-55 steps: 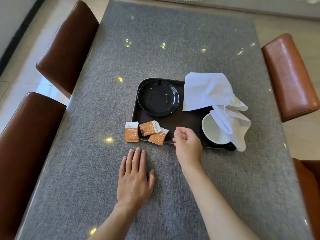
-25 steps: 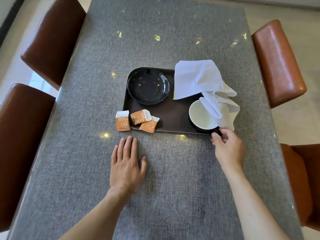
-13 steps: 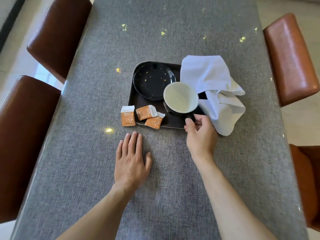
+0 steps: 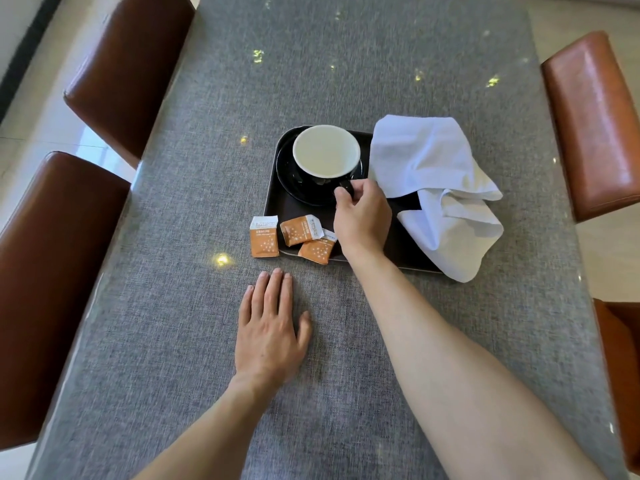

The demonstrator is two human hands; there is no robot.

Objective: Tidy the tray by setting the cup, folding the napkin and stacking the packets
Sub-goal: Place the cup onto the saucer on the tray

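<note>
- Right hand point(image 4: 362, 220) pinched the handle of the cup point(image 4: 326, 151), steadying it over the saucer point(image 4: 294, 183) on the tray point(image 4: 277, 206).
- Left hand point(image 4: 268, 336) lay flat and empty on the table point(image 4: 346, 64), likely bracing.
- Napkin point(image 4: 436, 188) crumpled, unfolded; packets point(image 4: 294, 237) scattered at the tray's near corner.

Grey table point(image 4: 346, 81) carries a dark tray point(image 4: 273, 202), 1 orange packet point(image 4: 264, 237), a flat left hand point(image 4: 268, 336).
</note>
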